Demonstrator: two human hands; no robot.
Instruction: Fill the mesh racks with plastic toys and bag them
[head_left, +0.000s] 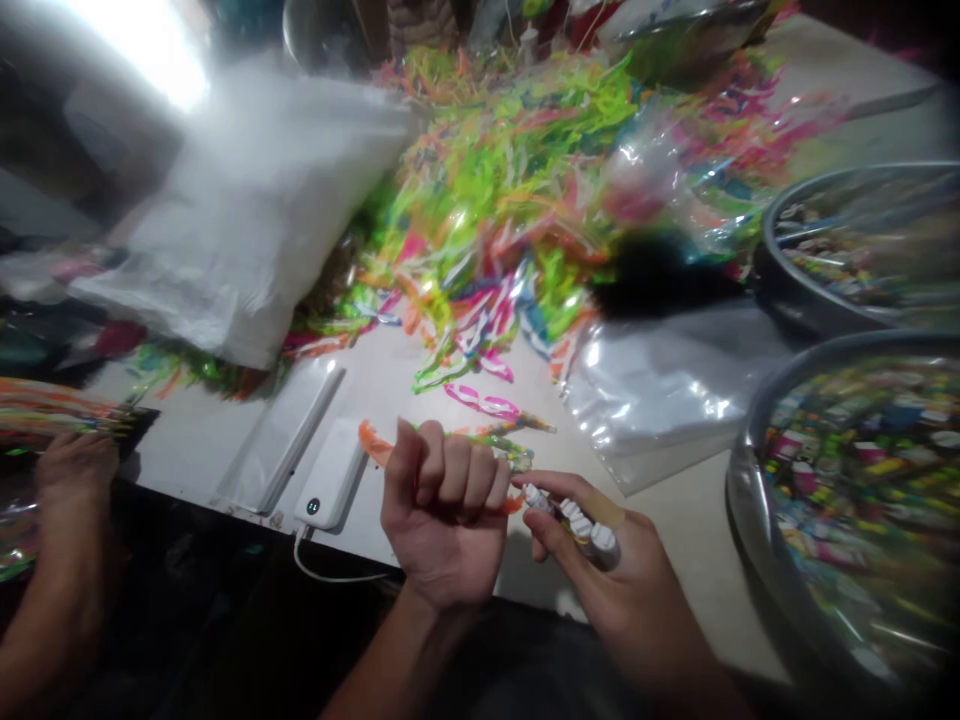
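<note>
My left hand (448,510) is closed with its palm side toward me, the fingers curled around an orange strip (375,443). One end of the strip sticks out by the thumb, and a bit of orange shows by the little finger. Just to the right, my right hand (607,560) is closed on several small white plastic pieces (577,520), their exact kind unclear. Its thumb and forefinger meet close to the orange bit at my left hand. Behind the hands, pink and white strips (484,402) lie on the white table (390,350).
Colourful strips (495,180) are heaped at the back. A white sack (232,220) stands left, near a white power bank (330,475) with a cable. Clear plastic bags (667,385) and metal bowls (742,470) of small parts are right. Another person's hand (75,470) holds strips far left.
</note>
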